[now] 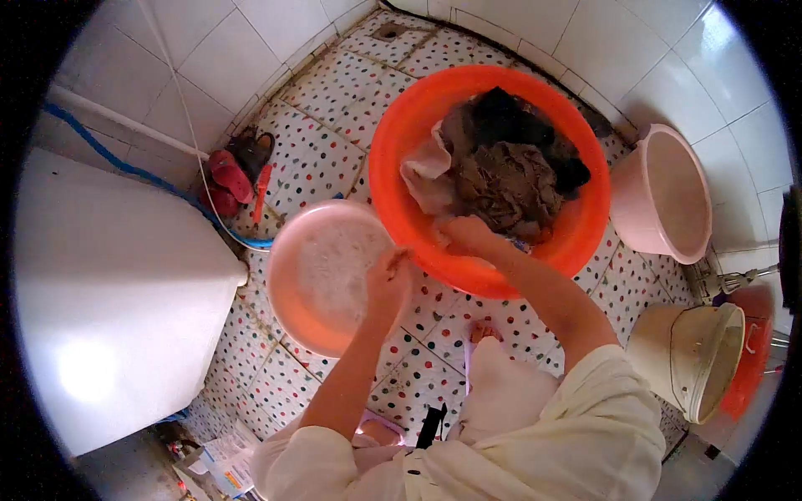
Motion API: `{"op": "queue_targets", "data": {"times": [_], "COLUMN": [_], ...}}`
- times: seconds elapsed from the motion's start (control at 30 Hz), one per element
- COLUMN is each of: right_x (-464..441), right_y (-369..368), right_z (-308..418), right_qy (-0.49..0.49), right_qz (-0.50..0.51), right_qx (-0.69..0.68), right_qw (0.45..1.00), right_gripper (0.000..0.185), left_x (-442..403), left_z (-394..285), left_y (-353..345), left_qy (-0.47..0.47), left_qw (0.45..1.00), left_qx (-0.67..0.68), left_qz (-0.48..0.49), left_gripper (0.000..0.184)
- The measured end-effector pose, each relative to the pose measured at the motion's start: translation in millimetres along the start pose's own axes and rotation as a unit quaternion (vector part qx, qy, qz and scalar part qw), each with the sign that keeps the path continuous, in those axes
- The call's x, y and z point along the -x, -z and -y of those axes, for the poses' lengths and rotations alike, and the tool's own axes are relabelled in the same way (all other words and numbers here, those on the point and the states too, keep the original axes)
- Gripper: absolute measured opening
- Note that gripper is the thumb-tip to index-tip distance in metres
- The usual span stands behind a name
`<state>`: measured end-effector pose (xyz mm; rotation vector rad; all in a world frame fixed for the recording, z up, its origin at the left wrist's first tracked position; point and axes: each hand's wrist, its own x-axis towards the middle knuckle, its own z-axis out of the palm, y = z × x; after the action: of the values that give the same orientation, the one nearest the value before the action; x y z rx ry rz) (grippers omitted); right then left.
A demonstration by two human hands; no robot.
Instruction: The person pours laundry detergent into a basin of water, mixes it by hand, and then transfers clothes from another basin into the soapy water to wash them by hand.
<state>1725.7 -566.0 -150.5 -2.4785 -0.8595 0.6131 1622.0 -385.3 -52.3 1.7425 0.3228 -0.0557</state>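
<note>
A large orange tub [388, 167] holds a heap of wet clothes: a brown garment [510, 184], a black garment [505, 117] and a pale pink cloth [428, 179]. My right hand [469, 235] reaches inside the tub's near left wall, below the pale cloth, fingers curled; what they hold is hidden. Left of the tub stands a pink basin [284, 292] with sudsy water [338, 259] in it. At the basin's right rim, beside the tub, my left hand [387, 280] has its fingers bent over the edge.
A pink bucket [656, 196] leans by the right wall, with a cream bucket [672, 355] and a red container [749, 367] nearer. On the left are a white appliance [125, 292], a blue hose [134, 167] and red slippers [228, 179]. The spotted tile floor [322, 150] has a drain [388, 32].
</note>
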Motion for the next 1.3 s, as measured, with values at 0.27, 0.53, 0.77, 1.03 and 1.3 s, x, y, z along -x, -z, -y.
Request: {"op": "queue_targets", "data": {"times": [0.27,0.53,0.77,1.03,1.3], "right_x": [40,51,46,-4,61], "right_y": [55,55,44,42,96], "right_z": [-3,95,105,-14,8], "right_qy": [-0.121,-0.072,-0.006,-0.201,-0.146], "right_qz": [-0.256,-0.310,-0.303,-0.392,-0.382], "right_qx": [-0.425,-0.358,-0.390,-0.276,-0.495], "right_qw": [0.860,0.878,0.869,0.854,0.767], "right_gripper": [0.034,0.031,0.031,0.043,0.032], "left_x": [-48,-58,-98,-64,-72], "left_z": [16,-29,177,34,22], "left_y": [-77,-78,-111,-101,-79], "left_qy": [0.212,0.366,0.132,0.260,0.184], "left_qw": [0.934,0.751,0.595,0.825,0.841], "left_qx": [0.253,0.547,0.727,0.500,0.503], "left_qz": [0.136,0.057,0.316,0.027,0.075], "left_gripper": [0.036,0.034,0.032,0.038,0.048]}}
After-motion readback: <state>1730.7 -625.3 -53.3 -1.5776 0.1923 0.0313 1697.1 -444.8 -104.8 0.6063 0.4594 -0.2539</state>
